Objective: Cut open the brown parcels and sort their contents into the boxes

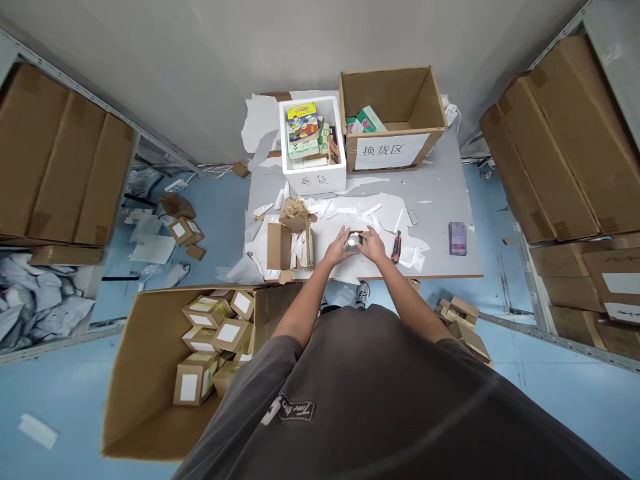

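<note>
Between my two hands is a small box (354, 240) with a pale, shiny middle and a dark green edge, held just above the table's front part. My left hand (337, 248) has its fingers closed around the left side. On the opposite side, my right hand (373, 245) grips it too. A red and black box cutter (397, 247) lies just right of my right hand. To the left of my left hand stands an opened brown carton (279, 247) with white paper inside. Fine print on the small box is too small to read.
A white foam box (316, 181) of colourful packages and a labelled cardboard box (363, 160) stand at the table's back. A purple packet (457, 239) lies right. Paper scraps litter the table. A large carton (125, 373) of small boxes stands lower left; shelves flank both sides.
</note>
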Action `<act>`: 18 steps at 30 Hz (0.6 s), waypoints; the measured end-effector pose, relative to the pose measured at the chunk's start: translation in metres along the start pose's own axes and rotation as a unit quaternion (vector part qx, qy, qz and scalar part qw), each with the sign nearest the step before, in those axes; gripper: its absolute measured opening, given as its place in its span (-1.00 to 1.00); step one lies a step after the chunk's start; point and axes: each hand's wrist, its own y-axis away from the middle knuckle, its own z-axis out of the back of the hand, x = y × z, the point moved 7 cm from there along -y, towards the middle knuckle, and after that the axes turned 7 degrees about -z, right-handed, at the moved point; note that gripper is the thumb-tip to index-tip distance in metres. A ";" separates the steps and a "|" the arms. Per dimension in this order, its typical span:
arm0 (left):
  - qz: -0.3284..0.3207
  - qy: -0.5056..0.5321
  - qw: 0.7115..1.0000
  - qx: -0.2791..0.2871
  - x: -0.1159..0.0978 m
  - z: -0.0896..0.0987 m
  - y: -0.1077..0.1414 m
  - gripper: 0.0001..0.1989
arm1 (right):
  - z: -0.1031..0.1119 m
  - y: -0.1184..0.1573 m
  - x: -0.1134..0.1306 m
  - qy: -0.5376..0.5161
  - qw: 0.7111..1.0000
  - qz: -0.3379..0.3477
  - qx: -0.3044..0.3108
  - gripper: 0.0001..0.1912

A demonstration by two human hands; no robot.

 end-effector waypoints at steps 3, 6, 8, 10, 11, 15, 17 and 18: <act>0.017 0.000 1.000 0.006 0.003 -0.008 -0.002 0.10 | -0.001 -0.017 0.003 0.030 0.998 0.004 0.054 -0.57; 0.036 0.023 0.999 -0.015 0.005 -0.012 -0.004 0.08 | -0.003 -0.033 0.012 0.080 0.993 0.029 0.086 -0.64; 0.039 0.036 0.998 -0.026 0.006 -0.013 -0.006 0.05 | -0.005 -0.038 0.021 0.100 0.990 0.055 0.084 -0.67; 0.034 0.039 0.998 -0.028 0.007 -0.011 -0.010 0.02 | -0.005 -0.037 0.026 0.099 0.990 0.071 0.074 -0.71; 0.031 0.038 0.998 -0.026 0.007 -0.010 -0.012 0.00 | -0.005 -0.035 0.027 0.095 0.990 0.076 0.069 -0.72; 0.046 0.009 0.999 -0.004 0.010 -0.008 -0.019 -0.07 | 0.004 -0.020 0.022 0.066 0.991 0.112 0.040 -0.68; 0.066 -0.007 0.998 0.009 0.012 -0.009 -0.020 -0.09 | 0.011 -0.013 0.019 0.031 0.990 0.133 0.016 -0.66; 0.073 -0.013 0.997 0.014 0.013 -0.009 -0.020 -0.10 | 0.015 -0.010 0.018 0.008 0.990 0.141 0.002 -0.65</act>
